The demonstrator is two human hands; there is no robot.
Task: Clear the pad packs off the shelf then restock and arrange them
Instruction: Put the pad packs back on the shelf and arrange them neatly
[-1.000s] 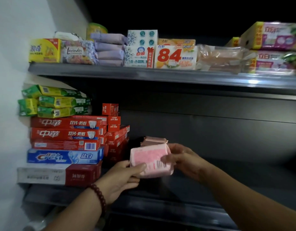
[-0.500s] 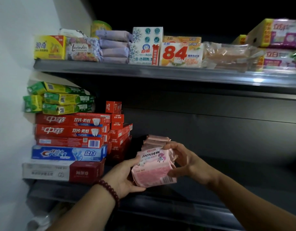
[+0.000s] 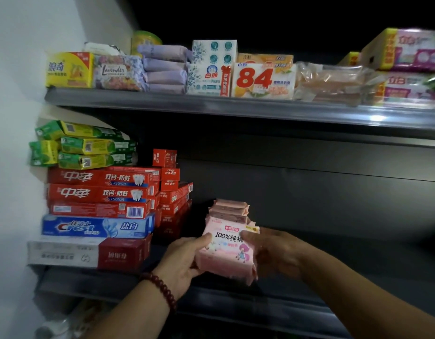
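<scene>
Both hands had hold of one pink pad pack [image 3: 226, 250]: the left hand [image 3: 184, 260] pinched its left edge, thumb on the printed front and fingers curled under and behind, while the right hand [image 3: 272, 253] gripped the right edge, thumb near the top corner. The pack stood face-forward over the front of the lower shelf [image 3: 236, 307], just ahead of a small stack of like pink packs [image 3: 230, 210] lying farther back; whether its bottom edge touched the shelf could not be told. It looked light and soft, a squashy film-wrapped bundle that would dent under a hard squeeze and might slip in its smooth wrapper, so a hold on both short sides seemed the safe one. The shelf was dark metal with a raised front lip. Toothpaste boxes [image 3: 99, 194] were piled at its left end against a white wall [image 3: 15, 94], and the upper shelf [image 3: 236, 108] carried soaps and wrapped packs. The light was dim.
</scene>
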